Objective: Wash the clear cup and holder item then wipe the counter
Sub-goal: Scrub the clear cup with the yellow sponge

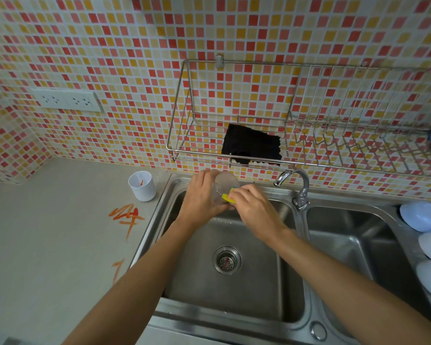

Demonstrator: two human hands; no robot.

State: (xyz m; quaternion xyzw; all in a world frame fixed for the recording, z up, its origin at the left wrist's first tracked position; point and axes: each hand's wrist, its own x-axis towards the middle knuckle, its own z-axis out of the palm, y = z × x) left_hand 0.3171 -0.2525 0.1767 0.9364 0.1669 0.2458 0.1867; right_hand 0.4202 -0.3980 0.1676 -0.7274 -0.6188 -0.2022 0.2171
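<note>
Sink basin, L compartment, w/ drain strainer at centre. Above basin: left hand wrapped around clear cup, cup tilted; right hand pinching yellow sponge against cup's rim. Counter L of sink carries orange smears; white holder upright behind them, near wall. Faucet at rear.

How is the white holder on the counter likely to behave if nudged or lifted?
The white holder looks like thin plastic, so probably light and rigid. It stands upright on a flat base, so a low push would likely slide it. An orange smear inside suggests slightly greasy walls.
</note>
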